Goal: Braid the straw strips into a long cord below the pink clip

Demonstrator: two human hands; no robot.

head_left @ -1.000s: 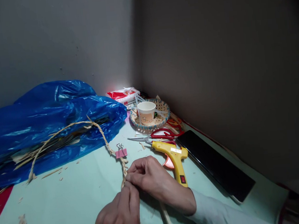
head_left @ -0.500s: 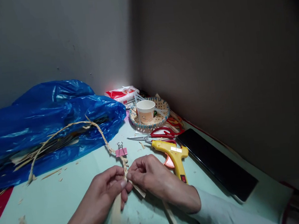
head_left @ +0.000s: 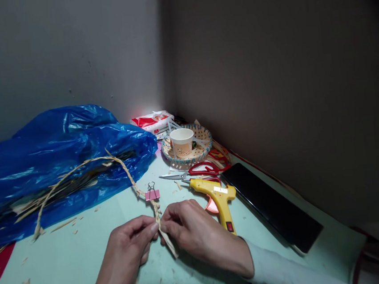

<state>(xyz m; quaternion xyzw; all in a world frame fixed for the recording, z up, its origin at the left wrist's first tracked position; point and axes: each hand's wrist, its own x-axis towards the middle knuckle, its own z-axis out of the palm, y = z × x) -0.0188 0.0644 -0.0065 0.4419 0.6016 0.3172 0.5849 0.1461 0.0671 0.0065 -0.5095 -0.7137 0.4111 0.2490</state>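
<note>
A braided straw cord (head_left: 131, 179) curves over the pale green table from a blue plastic bag (head_left: 57, 159) down to my hands, with a pink binder clip (head_left: 152, 193) clamped on it. My left hand (head_left: 130, 249) pinches the cord's loose end between thumb and fingers. My right hand (head_left: 191, 229) is closed on the same end from the right, and one flat straw strip (head_left: 170, 246) sticks out below it. Both hands meet just below the clip.
A yellow glue gun (head_left: 219, 198) lies right of my right hand, red-handled scissors (head_left: 199, 171) behind it. A woven basket (head_left: 187, 146) holds a paper cup (head_left: 182, 142). A black phone (head_left: 272, 207) lies by the wall, a red-white packet (head_left: 153, 121) in the corner.
My left hand moved from below the right hand out to the left and now pinches the cord end from that side. The view shifted slightly.
</note>
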